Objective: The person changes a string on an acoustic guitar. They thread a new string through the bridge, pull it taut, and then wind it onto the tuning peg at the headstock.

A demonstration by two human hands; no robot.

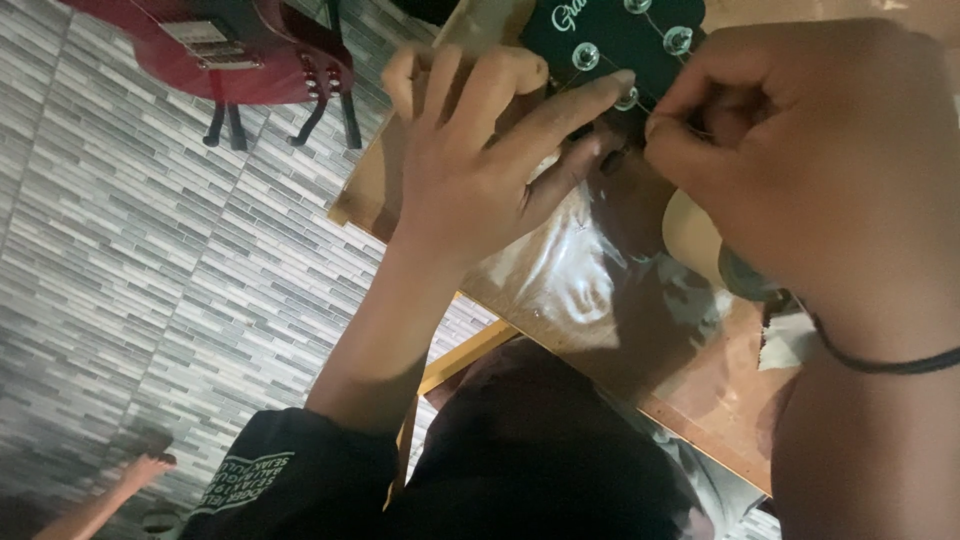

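Pinching a thin, springy wire string at the black guitar headstock, right hand is clenched; left hand, fingers spread, steadies the rigid neck.

A dark guitar headstock lies face up at the far edge of the desk, its top running out of the picture. Round silver tuning posts stand in a row on its face, with thin strings running between them. The nearest post sits at the lower edge, partly covered. Pale script shows on the dark face.
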